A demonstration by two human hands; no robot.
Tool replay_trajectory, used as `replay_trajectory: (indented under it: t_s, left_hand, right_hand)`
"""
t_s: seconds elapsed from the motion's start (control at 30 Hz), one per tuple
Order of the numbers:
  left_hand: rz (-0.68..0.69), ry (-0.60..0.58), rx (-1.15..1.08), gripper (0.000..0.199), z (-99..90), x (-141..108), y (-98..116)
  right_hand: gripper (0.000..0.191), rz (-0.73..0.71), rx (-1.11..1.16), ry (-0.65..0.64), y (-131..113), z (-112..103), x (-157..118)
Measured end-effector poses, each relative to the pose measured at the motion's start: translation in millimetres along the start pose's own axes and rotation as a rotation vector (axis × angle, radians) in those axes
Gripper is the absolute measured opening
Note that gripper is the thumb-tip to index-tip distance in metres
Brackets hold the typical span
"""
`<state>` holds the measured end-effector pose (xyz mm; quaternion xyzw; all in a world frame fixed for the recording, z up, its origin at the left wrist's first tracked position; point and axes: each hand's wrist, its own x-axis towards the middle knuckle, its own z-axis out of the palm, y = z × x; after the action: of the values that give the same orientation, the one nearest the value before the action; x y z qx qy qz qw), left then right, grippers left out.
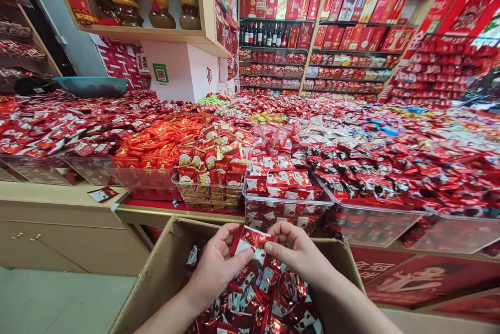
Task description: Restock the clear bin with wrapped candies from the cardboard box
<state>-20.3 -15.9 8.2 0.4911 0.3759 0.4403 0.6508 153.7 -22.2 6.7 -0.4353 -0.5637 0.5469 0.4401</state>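
Between my two hands is a red and white candy packet [252, 242], raised over an open cardboard box [144, 279]. My left hand [219, 266] pinches its left side, thumb on the front. On the right edge, my right hand [299, 250] grips it between thumb and curled fingers. Below, many loose red and silver candy packets [253, 292] fill the box. Just beyond the box stands a clear plastic bin [289, 202] with similar red and white packets in rows.
A bin of durian-labelled packets [211, 162] and one of orange-red packets [152, 141] stand to the left. A single packet [103, 194] lies on the counter ledge. More bins [383, 219] line the right. Shelves with bottles and boxes [281, 5] rise behind.
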Motion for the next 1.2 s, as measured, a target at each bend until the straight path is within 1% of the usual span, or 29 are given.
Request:
replay_trajectory:
  t_s: [0.07,0.13,0.17,0.23,0.27,0.33,0.37,0.4,0.43,0.5,0.57,0.63,0.7,0.73,0.8,0.87,0.9,0.97,1.0,1.03,1.07,1.13,1.2]
  left_hand:
    - [0.009,-0.052,0.067,0.04,-1.7,-2.4,0.1]
    - [0.034,-0.137,0.04,0.048,-4.6,-3.9,-1.1]
    - [0.057,-0.177,0.008,0.05,-6.4,-4.2,-2.4]
    - [0.104,-0.224,-0.037,0.047,-9.8,-3.7,-5.3]
    - [0.113,-0.222,-0.039,0.043,-11.0,-3.0,-6.7]
    - [0.09,-0.18,-0.013,0.034,-11.5,-1.0,-8.1]
    - [0.068,-0.154,-0.006,0.032,-10.7,0.0,-7.7]
    - [0.054,-0.138,-0.012,0.033,-9.3,0.8,-6.6]
    - [0.055,-0.135,-0.031,0.038,-7.7,1.4,-4.7]
    - [0.086,-0.135,-0.067,0.044,-4.8,1.6,0.5]
    - [0.131,-0.105,-0.032,0.035,-3.7,0.6,6.0]
    - [0.142,-0.043,0.071,0.021,-4.9,-1.0,9.6]
    - [0.128,-0.014,0.164,0.019,-7.4,-2.5,10.3]
    - [0.12,-0.011,0.184,0.02,-8.8,-2.8,9.7]
    - [0.129,-0.005,0.166,0.023,-11.0,-2.5,7.5]
    - [0.165,0.013,0.101,0.029,-12.2,-1.0,5.0]
    - [0.172,0.024,0.077,0.03,-12.4,0.0,3.9]
    - [0.158,0.038,0.062,0.029,-12.2,2.1,1.3]
    - [0.137,0.038,0.067,0.028,-12.0,3.0,-0.2]
    - [0.113,0.034,0.08,0.026,-11.7,3.6,-2.0]
    - [0.091,0.026,0.094,0.026,-11.5,4.0,-4.1]
    - [0.059,0.003,0.131,0.026,-11.5,4.4,-8.6]
    - [0.039,-0.028,0.188,0.025,-12.4,4.5,-13.1]
  right_hand:
    - [0.022,-0.067,-0.083,-0.006,-1.7,0.3,-2.9]
    - [0.018,-0.117,-0.186,-0.006,-9.7,-2.9,-4.3]
    - [0.017,-0.142,-0.23,0.002,-16.8,-6.7,-3.6]
    - [0.017,-0.215,-0.267,0.082,-37.3,-18.8,1.4]
    - [0.018,-0.251,-0.267,0.148,-49.4,-26.1,5.5]
    - [0.021,-0.287,-0.22,0.272,-72.2,-38.8,14.6]
    - [0.024,-0.283,-0.186,0.303,-80.6,-42.0,18.2]
    - [0.025,-0.268,-0.159,0.291,-85.7,-42.1,20.5]
    - [0.025,-0.249,-0.137,0.246,-86.9,-38.7,21.1]
    - [0.021,-0.218,-0.143,0.104,-78.7,-23.1,17.1]
    - [0.011,-0.219,-0.247,0.01,-61.5,-2.3,9.1]
    - [0.006,-0.229,-0.388,-0.014,-44.2,15.1,1.4]
    - [0.003,-0.22,-0.474,-0.02,-34.0,23.8,-2.9]
    - [0.003,-0.21,-0.481,-0.029,-32.7,24.2,-3.4]
    - [0.007,-0.209,-0.463,-0.036,-38.4,16.5,-0.6]
    - [0.012,-0.252,-0.424,0.032,-52.8,-1.6,8.7]
    - [0.014,-0.285,-0.41,0.106,-61.7,-13.7,16.2]
    - [0.016,-0.328,-0.389,0.3,-78.6,-40.1,36.5]
    - [0.017,-0.311,-0.415,0.38,-85.0,-52.8,48.4]
    - [0.021,-0.246,-0.466,0.419,-89.4,-63.9,60.4]
    - [0.023,-0.162,-0.538,0.428,-91.5,-72.7,71.9]
    - [0.023,-0.031,-0.65,0.381,-90.5,-82.5,90.4]
    - [0.019,0.02,-0.722,0.323,-85.5,-82.7,100.7]
